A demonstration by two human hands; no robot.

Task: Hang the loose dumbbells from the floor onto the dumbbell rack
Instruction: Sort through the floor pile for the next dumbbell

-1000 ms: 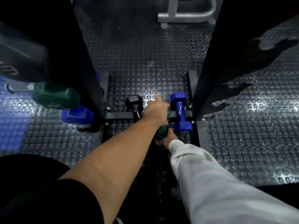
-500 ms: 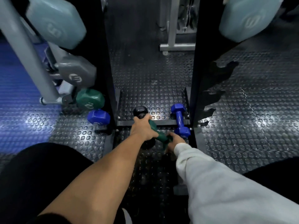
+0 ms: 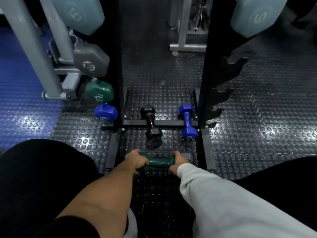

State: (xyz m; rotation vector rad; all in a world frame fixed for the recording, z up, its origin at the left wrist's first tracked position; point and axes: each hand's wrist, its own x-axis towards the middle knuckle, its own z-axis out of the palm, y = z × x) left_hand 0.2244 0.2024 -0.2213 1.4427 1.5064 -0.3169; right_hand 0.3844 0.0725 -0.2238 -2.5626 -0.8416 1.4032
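Green dumbbell (image 3: 160, 162) held low over floor between rack uprights (image 3: 208, 83), long axis left-right. Left hand (image 3: 137, 161) fingers curled round left head, right hand (image 3: 178, 162) round right head. Empty notches lie up-right, nearer right hand.

The person's left forearm (image 3: 96, 200) was bare from the wrist up, with the edge of a short black fabric sleeve (image 3: 68, 227) at the bottom of the view. The right arm wore a long, loose, pale grey fabric sleeve (image 3: 231, 203) whose cuff reached the wrist. Both legs were covered in plain black cloth (image 3: 39, 169), unmarked.
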